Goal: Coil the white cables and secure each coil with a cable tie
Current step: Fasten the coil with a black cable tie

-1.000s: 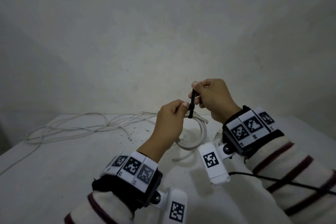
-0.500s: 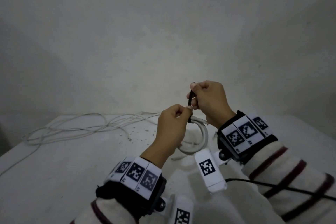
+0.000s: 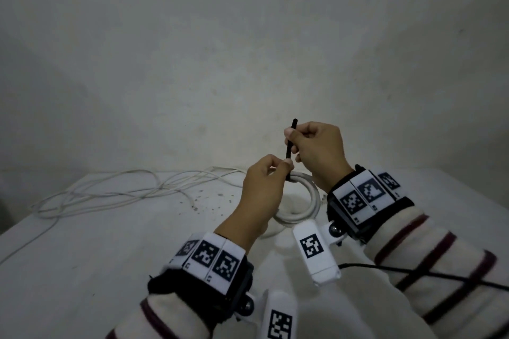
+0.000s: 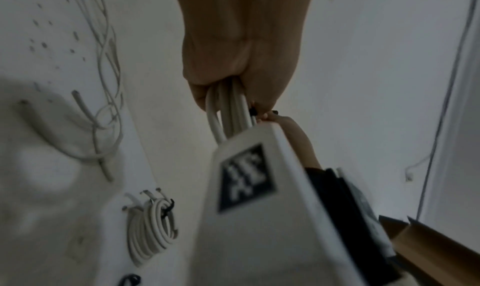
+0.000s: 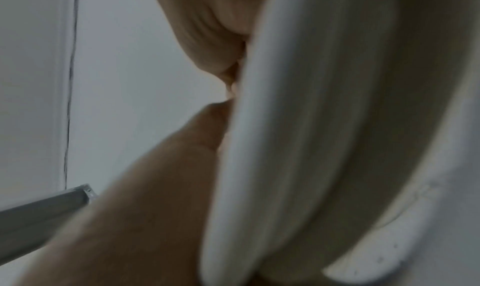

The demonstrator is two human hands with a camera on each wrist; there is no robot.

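White cables are the work items, and we find them in three conditions. One round coil of white cable [image 3: 300, 201] hangs in the air between our hands above the white table [image 3: 82, 270]. Our left hand [image 3: 264, 190] has its fingers curled round the bundled turns at the top of the coil; the left wrist view shows several strands passing through the fist. Our right hand [image 3: 316, 148] pinches the free tail of a thin black plastic cable tie [image 3: 289, 143], which already wraps the bundle just beside the left thumb.

Progress, as we judge it:
- One finished coil [image 4: 150, 229] lies on the table, with a black tie round it.
- The held coil is wound; its tie appears threaded and is at the tightening stage. Whether it is fully cinched cannot be told.
- A loose tangle of thin white cable [image 3: 115, 190] lies on the far left of the table, uncoiled and untied.

Orientation: the tie's long axis stands nearly upright, tail tip pointing up and slightly away from us. The held coil hangs below it, with its open ring facing roughly towards us.
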